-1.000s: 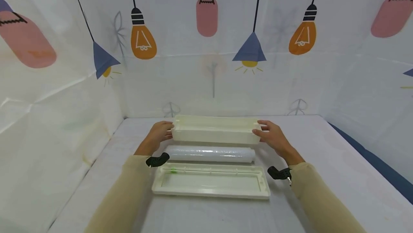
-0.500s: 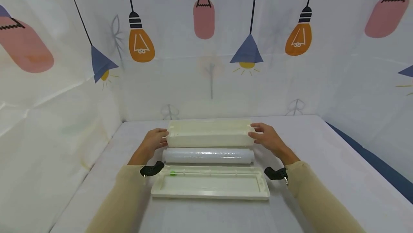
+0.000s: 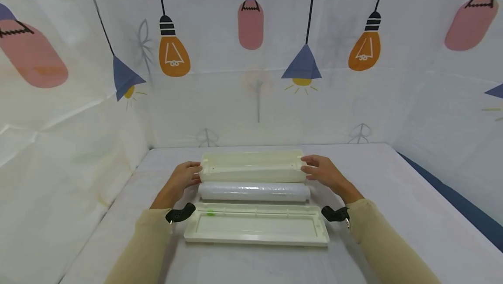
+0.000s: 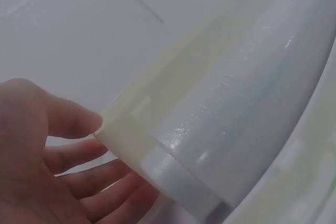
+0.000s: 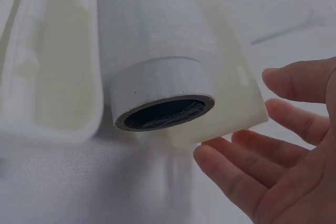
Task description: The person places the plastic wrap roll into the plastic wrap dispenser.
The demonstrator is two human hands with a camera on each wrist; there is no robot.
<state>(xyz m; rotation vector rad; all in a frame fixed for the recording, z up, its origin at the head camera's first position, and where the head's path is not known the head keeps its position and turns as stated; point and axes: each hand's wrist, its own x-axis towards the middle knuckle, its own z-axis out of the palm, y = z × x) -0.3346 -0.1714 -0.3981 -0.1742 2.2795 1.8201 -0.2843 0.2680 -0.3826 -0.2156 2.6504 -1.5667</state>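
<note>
A long cream plastic box [image 3: 251, 167] rests at the back of the white table, its hollow side showing. Just in front of it lies a roll of plastic wrap [image 3: 253, 192], parallel to the box. At the box's left end is my left hand [image 3: 184, 179]; in the left wrist view its thumb tip meets the box corner [image 4: 134, 142] and its loose fingers lie along the end. My right hand [image 3: 324, 174] is at the opposite end, thumb apart from the box and fingertips close to its edge. The roll's dark hollow core [image 5: 165, 115] faces the right wrist camera.
A shallow cream lid [image 3: 255, 228] with a raised rim and a small green mark lies nearest me, in front of the roll. Behind the table [image 3: 393, 214] hangs a white sheet wall [image 3: 220, 100] printed with lamps. More sheeting closes both sides.
The box has come down and slightly left, toward the roll, and its hollow side has turned more into view. My hands moved with it, and the right fingers have loosened.
</note>
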